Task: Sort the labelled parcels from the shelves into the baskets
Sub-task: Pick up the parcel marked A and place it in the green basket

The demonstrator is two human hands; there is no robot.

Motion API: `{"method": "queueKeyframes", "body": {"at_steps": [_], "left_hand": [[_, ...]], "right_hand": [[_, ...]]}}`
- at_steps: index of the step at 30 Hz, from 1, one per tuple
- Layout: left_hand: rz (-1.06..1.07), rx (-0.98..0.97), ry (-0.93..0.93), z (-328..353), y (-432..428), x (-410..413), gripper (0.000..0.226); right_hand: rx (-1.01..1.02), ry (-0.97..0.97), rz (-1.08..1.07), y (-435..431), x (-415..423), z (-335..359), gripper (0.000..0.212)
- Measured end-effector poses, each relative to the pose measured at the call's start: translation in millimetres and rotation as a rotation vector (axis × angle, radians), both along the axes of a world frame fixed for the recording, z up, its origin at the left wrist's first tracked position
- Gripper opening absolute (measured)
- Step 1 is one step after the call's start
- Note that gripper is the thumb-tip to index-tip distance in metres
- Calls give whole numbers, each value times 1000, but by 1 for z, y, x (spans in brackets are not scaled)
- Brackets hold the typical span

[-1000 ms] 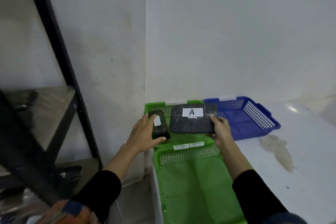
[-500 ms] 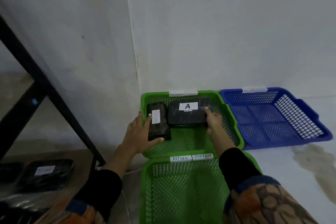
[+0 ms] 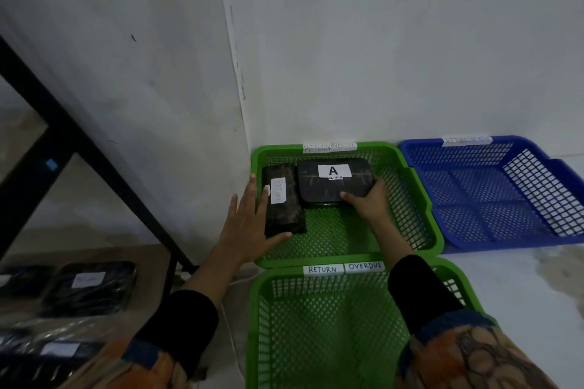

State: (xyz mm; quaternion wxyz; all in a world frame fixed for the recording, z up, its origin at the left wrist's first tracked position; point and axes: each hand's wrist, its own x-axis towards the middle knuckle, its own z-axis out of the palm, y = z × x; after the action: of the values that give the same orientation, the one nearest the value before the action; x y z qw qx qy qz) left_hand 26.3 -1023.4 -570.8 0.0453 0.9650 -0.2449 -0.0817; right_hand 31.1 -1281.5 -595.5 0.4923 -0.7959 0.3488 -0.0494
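Note:
A far green basket (image 3: 422, 208) labelled RETURN OVERDUE stands in the wall corner. Inside it, at the left wall, is a small black parcel (image 3: 286, 211) with a white label. My left hand (image 3: 248, 226) holds it, thumb at its near end and index fingertip on its top. Beside it to the right lies a larger black parcel (image 3: 335, 186) labelled A. My right hand (image 3: 368, 200) grips that parcel's near right corner, thumb on top. Both parcels sit low in the basket.
A second green basket (image 3: 316, 325) with the same labels is directly below me. A blue basket (image 3: 493, 199) is to the right by the wall. A black shelf frame (image 3: 79, 148) stands at left, with more wrapped parcels (image 3: 91, 287) on its low shelf.
Both hands moved forward and down, lowering the two parcels from above the basket rim into the far green basket. My view tilted down and shifted left.

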Motion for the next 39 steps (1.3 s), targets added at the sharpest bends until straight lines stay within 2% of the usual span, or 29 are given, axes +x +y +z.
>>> {"method": "queueKeyframes", "body": {"at_steps": [3, 7, 12, 15, 22, 28, 39], "left_hand": [[9, -11, 20, 1, -1, 0, 135], [33, 8, 40, 4, -2, 0, 137], [66, 7, 37, 18, 1, -5, 94], [84, 16, 64, 29, 7, -15, 86], [106, 9, 76, 55, 43, -64, 74], [87, 47, -15, 80, 107, -133, 59], [153, -43, -135, 133, 291, -296, 44]], "right_hand": [[-171, 81, 47, 6, -5, 0, 95], [-261, 130, 82, 10, -12, 4, 92], [-412, 156, 98, 22, -29, 19, 87], [-465, 147, 131, 34, -42, 31, 80], [-543, 72, 251, 92, -89, 72, 47], [-552, -39, 301, 172, -162, 103, 31], [-524, -118, 373, 359, -317, 148, 28]]}}
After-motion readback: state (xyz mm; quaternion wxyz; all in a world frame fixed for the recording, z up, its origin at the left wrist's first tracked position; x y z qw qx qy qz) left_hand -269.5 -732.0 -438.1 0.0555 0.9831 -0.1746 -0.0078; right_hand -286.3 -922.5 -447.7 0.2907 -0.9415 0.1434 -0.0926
